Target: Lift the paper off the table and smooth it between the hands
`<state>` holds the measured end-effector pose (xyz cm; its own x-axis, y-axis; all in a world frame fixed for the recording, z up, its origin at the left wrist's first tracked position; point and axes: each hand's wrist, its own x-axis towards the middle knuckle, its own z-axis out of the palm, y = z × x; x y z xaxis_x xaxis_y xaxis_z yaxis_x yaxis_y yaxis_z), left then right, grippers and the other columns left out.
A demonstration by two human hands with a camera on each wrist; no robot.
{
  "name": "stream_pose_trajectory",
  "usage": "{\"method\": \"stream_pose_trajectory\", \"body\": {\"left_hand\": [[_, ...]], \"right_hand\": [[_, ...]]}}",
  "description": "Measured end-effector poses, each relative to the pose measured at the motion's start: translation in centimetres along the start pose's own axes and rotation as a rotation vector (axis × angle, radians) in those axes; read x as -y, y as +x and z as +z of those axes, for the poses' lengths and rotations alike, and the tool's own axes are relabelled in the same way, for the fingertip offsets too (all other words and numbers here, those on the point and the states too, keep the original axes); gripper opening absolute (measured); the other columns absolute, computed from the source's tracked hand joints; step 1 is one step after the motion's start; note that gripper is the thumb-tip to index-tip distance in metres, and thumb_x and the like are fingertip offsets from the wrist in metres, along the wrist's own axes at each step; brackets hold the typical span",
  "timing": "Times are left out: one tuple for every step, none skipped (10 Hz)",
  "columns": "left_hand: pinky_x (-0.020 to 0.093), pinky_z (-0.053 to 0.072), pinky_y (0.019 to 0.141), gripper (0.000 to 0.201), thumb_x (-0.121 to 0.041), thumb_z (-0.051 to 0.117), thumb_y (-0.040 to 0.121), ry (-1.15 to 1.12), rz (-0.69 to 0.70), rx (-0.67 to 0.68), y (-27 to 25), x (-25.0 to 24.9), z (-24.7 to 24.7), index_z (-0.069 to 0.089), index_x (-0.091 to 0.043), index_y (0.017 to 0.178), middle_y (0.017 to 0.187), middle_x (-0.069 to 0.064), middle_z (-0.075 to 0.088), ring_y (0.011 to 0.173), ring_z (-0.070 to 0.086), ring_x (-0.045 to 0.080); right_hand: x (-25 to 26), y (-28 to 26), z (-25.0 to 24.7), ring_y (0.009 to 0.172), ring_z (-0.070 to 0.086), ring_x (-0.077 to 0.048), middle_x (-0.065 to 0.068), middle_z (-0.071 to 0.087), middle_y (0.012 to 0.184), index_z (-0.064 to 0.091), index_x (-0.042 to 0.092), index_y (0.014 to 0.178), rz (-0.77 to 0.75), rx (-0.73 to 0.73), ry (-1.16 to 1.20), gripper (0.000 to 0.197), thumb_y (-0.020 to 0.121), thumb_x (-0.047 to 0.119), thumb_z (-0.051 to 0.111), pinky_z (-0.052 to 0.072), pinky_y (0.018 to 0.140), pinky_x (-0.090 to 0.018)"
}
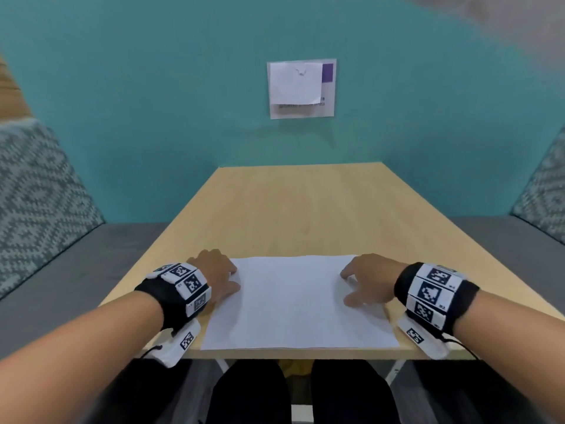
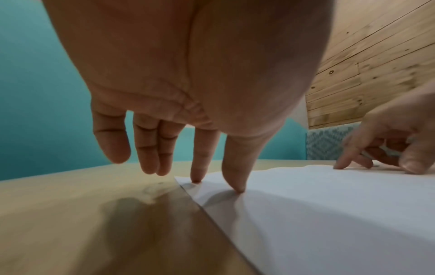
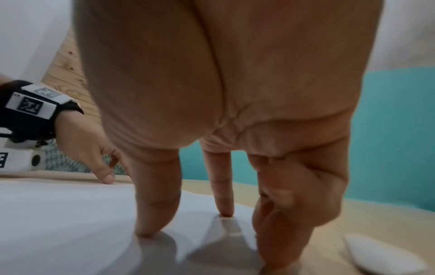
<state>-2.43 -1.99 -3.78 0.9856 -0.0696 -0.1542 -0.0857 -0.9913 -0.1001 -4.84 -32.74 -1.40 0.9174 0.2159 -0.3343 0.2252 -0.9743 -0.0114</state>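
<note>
A white sheet of paper [image 1: 296,301] lies flat on a light wooden table [image 1: 305,209], close to its near edge. My left hand [image 1: 234,279] is at the sheet's far left corner. In the left wrist view the index fingertip and thumb tip of the left hand [image 2: 217,186] touch the paper [image 2: 329,204], and the other fingers hang straight above the table. My right hand [image 1: 347,287] is at the far right corner. In the right wrist view the right hand [image 3: 186,224] has thumb and index fingertip on the paper [image 3: 58,214], with the remaining fingers curled beside them.
A teal wall behind the table carries a paper notice [image 1: 301,88]. Patterned cushions [image 1: 39,203] and grey bench seats [image 1: 91,255] flank the table on both sides. A white rounded object [image 3: 386,254] lies on the table right of my right hand. My legs [image 1: 250,393] are under the near edge.
</note>
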Motion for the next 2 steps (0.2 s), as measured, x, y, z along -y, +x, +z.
{"method": "stream_pose_trajectory", "body": {"left_hand": [[0.031,0.039,0.077,0.022,-0.049,0.052,0.092,0.066,0.001,0.001,0.3,-0.13,-0.02,0.053,-0.027,0.089,0.106,-0.003,0.052,0.09,0.047,0.021],[0.038,0.04,0.097,0.043,-0.051,0.047,0.096,0.011,0.022,0.046,0.71,0.23,0.09,0.05,-0.031,0.134,0.132,0.002,0.049,0.117,0.049,0.024]], "right_hand": [[-0.33,0.15,-0.35,0.114,0.06,-0.026,-0.008,0.062,0.129,0.059,0.008,0.128,-0.009,0.014,-0.006,0.054,0.087,0.043,0.062,0.051,0.097,-0.043],[-0.94,0.17,-0.38,0.124,0.051,-0.019,0.001,0.052,0.139,0.046,0.018,0.143,0.012,0.027,0.057,0.065,0.089,0.05,0.061,0.044,0.101,-0.032]]}}
